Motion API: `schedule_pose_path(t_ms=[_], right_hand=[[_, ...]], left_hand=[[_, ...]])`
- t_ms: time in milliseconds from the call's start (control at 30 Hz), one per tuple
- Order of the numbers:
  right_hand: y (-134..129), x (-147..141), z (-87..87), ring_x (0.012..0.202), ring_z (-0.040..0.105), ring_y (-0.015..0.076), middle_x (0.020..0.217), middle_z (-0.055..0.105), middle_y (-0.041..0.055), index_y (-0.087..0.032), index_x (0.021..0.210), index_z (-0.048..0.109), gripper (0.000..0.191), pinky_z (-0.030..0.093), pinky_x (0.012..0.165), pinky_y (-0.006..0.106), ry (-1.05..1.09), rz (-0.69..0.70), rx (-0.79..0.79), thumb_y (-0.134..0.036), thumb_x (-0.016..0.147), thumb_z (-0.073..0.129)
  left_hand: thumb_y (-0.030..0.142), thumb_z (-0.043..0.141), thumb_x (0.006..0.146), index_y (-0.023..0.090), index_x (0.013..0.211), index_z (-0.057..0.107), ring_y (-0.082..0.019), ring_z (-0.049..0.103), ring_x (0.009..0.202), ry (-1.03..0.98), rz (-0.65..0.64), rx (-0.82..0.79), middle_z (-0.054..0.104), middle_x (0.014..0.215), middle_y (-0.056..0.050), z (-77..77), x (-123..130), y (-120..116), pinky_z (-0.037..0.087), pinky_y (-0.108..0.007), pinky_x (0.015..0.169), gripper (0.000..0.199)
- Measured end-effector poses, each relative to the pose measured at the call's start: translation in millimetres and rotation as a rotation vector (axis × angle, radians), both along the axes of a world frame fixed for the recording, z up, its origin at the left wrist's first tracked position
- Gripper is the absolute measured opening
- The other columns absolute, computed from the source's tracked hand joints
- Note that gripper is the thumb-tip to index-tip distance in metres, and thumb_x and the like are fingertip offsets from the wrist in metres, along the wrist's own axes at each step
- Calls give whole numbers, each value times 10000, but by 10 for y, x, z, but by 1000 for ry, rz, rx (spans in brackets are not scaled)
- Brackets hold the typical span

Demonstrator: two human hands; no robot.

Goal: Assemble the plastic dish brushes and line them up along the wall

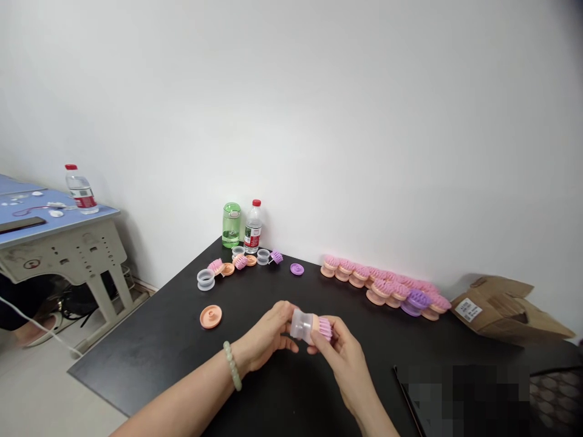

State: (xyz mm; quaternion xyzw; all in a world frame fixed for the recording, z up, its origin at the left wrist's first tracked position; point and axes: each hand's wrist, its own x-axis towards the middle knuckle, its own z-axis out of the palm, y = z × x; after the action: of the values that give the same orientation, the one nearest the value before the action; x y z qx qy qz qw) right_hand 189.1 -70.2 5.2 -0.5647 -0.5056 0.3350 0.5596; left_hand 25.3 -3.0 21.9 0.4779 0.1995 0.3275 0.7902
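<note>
My left hand [268,340], with a pale green bead bracelet [232,366] at the wrist, has its fingers at a clear plastic cylinder [301,326]. Against the cylinder's right end is a brush head [323,328] with a peach base and pink bristles, lying sideways. My right hand [341,355] pinches this head between thumb and fingers. Whether the two parts are locked together cannot be seen. To the left lies a round peach cap [211,316]. Farther back are a clear ring [206,280], a pink brush head [216,266] and a purple brush head [276,257].
Along the wall stand several finished-looking pink brushes [381,290] and a purple one [415,302]. A purple cap [297,269], a green bottle [231,226] and a water bottle [253,227] are at the back. An open cardboard box [505,309] sits right.
</note>
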Motion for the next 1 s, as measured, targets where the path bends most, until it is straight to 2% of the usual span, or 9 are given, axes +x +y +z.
schedule_pose_path(t_ms=[100, 167, 233, 333, 467, 667, 767, 867, 1000], right_hand=[[4, 27, -28, 687, 639, 192, 820, 677, 39, -187, 959, 634, 368, 545, 663, 313, -55, -16, 12, -515, 806, 694], [3, 38, -28, 692, 633, 191, 818, 673, 37, -187, 960, 633, 368, 541, 663, 308, -60, -35, 13, -518, 809, 692], [2, 39, -22, 702, 634, 192, 816, 667, 34, -187, 950, 631, 371, 544, 661, 305, -41, -45, 15, -527, 813, 686], [7, 35, -27, 710, 634, 197, 811, 665, 33, -185, 948, 631, 386, 546, 649, 301, -24, -28, 16, -542, 810, 682], [22, 43, -58, 723, 625, 202, 832, 671, 41, -186, 965, 630, 393, 541, 648, 302, -54, -4, 14, -536, 800, 694], [-2, 60, -25, 774, 628, 200, 917, 667, 45, -203, 1052, 598, 410, 544, 691, 298, -77, -1, 35, -504, 795, 709], [-15, 61, -11, 829, 652, 213, 973, 669, 58, -208, 1087, 581, 416, 552, 730, 303, -96, -2, 46, -474, 794, 708], [-6, 49, -27, 899, 673, 245, 1019, 679, 75, -209, 1076, 592, 405, 563, 774, 329, -192, -40, 59, -428, 759, 716], [14, 4, -85, 949, 680, 261, 1055, 683, 69, -227, 1092, 612, 390, 565, 840, 379, -380, -102, 76, -359, 735, 697]], left_hand=[[580, 699, 790, 177, 870, 568, -134, 529, 737, 39, 15, 10, 567, 826, -13, 4, 3, 21, 374, -262, 640, 431], [387, 849, 681, 177, 919, 617, -141, 543, 798, -30, 15, 58, 586, 865, -17, 41, -16, 41, 389, -262, 700, 393], [242, 915, 570, 190, 1002, 655, -182, 555, 938, -108, -3, 111, 611, 1007, -53, 83, -42, 57, 409, -284, 796, 506], [316, 905, 609, 240, 1125, 643, -231, 531, 1080, -150, 16, 111, 556, 1231, -79, 105, -62, 58, 419, -333, 869, 584], [553, 737, 775, 165, 953, 663, -156, 546, 822, 43, 45, 74, 592, 935, -49, 57, -33, 39, 418, -306, 759, 434], [292, 923, 565, 144, 927, 641, -141, 561, 781, -9, 65, 130, 633, 859, -29, 8, -7, 82, 426, -272, 730, 483], [235, 913, 552, 148, 915, 625, -148, 568, 775, 8, 53, 184, 647, 879, -36, -35, -8, 120, 440, -280, 722, 471], [211, 872, 592, 168, 931, 620, -188, 588, 832, 139, 83, 394, 654, 926, -45, -85, -2, 129, 454, -313, 758, 425], [216, 763, 707, 203, 1088, 633, -232, 577, 946, 440, 166, 925, 619, 1054, -65, -80, -1, 87, 452, -345, 839, 403]])
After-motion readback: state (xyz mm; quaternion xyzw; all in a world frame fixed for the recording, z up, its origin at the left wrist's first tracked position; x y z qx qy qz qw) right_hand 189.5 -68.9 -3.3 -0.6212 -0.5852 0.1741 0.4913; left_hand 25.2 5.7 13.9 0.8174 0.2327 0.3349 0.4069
